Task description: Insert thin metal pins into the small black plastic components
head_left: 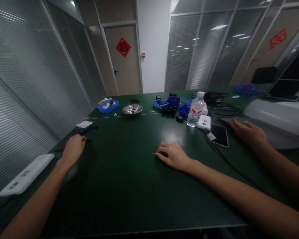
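Note:
My right hand (173,155) rests low over the green table (124,186), its fingers closed round a thin tool (153,153). The tool's slim metal tip points left, and something dark shows beneath the fingers; its exact kind is hard to make out. On the left side, my left hand (74,146) has its fingers curled together at a small dark thing that I cannot identify. Just beyond those fingers lie black items (87,129), which look like tools or small parts.
Another person's hand (249,132) lies at the right, by a phone (219,135). A water bottle (196,110) and white box (203,122) stand nearby. Farther back are a metal bowl (132,109) and blue trays (108,106). A white device (27,174) lies left.

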### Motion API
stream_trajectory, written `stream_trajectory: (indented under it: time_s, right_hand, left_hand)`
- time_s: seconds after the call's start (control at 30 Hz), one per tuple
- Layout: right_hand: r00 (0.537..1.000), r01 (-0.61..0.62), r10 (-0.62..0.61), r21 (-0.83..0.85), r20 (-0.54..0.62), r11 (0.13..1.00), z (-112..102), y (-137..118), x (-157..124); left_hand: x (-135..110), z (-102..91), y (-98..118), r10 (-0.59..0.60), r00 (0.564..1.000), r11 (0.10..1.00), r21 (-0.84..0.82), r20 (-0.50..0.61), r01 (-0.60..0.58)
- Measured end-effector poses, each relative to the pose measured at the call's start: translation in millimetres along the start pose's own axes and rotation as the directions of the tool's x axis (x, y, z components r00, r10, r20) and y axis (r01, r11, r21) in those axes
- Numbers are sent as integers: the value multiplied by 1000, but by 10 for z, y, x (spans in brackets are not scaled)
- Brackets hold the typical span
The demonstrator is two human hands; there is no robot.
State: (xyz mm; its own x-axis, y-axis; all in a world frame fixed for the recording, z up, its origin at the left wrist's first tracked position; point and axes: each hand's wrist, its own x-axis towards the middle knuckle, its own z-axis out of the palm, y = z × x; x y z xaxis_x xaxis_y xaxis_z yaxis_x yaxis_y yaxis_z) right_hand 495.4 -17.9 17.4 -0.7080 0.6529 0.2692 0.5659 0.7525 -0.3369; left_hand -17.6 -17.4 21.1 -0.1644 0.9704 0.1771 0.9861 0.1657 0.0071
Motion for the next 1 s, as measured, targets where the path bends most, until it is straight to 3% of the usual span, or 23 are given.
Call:
stream_trajectory:
  time_s: [0.27,1.0]
  right_hand:
    - [1000,4,-4,-6,0,1000,15,8,0]
    - [1000,9,-9,-12,2,1000,38,39,8]
  left_hand:
    - [-47,-12,132,-26,999,999,42,-24,27]
    - [-71,-67,140,-55,998,998,14,-3,55]
